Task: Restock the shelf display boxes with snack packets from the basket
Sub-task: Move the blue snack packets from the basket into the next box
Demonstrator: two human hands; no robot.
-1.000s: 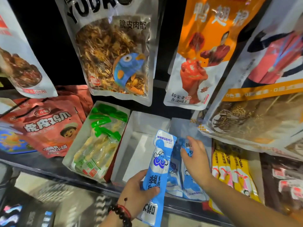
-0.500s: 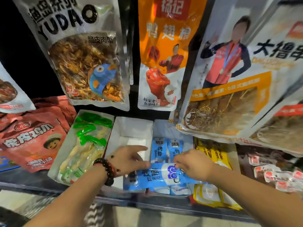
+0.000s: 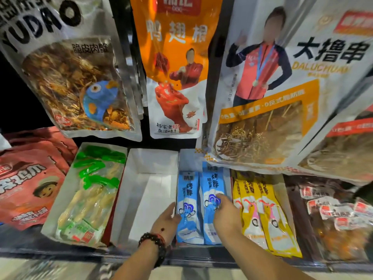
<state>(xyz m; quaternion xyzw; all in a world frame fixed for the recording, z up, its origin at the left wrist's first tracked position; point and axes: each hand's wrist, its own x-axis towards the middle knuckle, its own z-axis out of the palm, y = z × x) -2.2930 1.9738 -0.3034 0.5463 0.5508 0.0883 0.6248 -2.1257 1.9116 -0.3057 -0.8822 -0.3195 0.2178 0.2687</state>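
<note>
Two blue snack packets lie side by side, lengthwise, in a white display box [image 3: 188, 158] on the shelf: the left blue packet [image 3: 188, 197] and the right blue packet [image 3: 212, 182]. My left hand [image 3: 165, 221], with a bead bracelet on the wrist, rests against the left packet's lower left edge at the box wall. My right hand [image 3: 225, 213] lies on the right packet with its fingertips flat on the front. Neither hand lifts a packet. The basket is out of view.
An empty white box [image 3: 153, 162] stands left of the blue packets, then a box of green-topped packets [image 3: 94, 190] and red bags [image 3: 30, 184]. Yellow packets [image 3: 262, 215] and dark red-labelled packets [image 3: 331, 211] lie to the right. Large hanging bags [image 3: 175, 77] overhang the boxes.
The blue packet that both hands held crosswise over the box now lies lengthwise inside it beside the other. Both hands have let go and rest on the packets.
</note>
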